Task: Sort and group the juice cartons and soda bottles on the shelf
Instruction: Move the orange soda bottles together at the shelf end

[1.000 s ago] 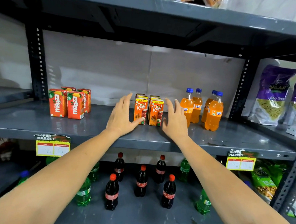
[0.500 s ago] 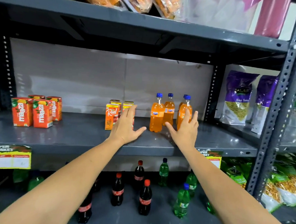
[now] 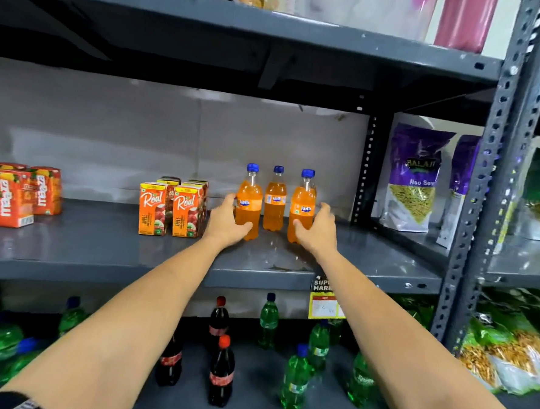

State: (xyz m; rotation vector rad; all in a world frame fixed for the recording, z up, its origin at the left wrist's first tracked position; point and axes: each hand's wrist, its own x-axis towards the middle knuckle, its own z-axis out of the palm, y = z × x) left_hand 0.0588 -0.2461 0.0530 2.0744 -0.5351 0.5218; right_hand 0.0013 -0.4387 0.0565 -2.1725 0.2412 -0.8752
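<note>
Orange Maaza cartons (image 3: pixel 13 198) sit bunched at nine o'clock on the grey metal shelf (image 3: pixel 101 247), partly cut off by the frame edge. Moving right, the Real apple juice cartons (image 3: pixel 172 209) stand upright in a tight block, two in front and more behind. Just beside them, at roughly twelve o'clock, the left hand (image 3: pixel 226 225) is up against the left Fanta bottle (image 3: pixel 249 200), fingers spread and curled round its lower body, thumb crossing the front. Behind and between, the middle Fanta bottle (image 3: pixel 274 198) stands untouched. Then the right Fanta bottle (image 3: pixel 303 206), with the right hand (image 3: pixel 319 232) cupped on its right side, fingers open and wrapping it, thumb on the front. All three bottles are upright, blue caps on. At three o'clock, past the upright post, purple snack bags (image 3: pixel 412 181) lean on the neighbouring shelf. Down at six o'clock, cola bottles (image 3: pixel 220 372) and green soda bottles (image 3: pixel 296 379) stand mixed on the lower shelf.
</note>
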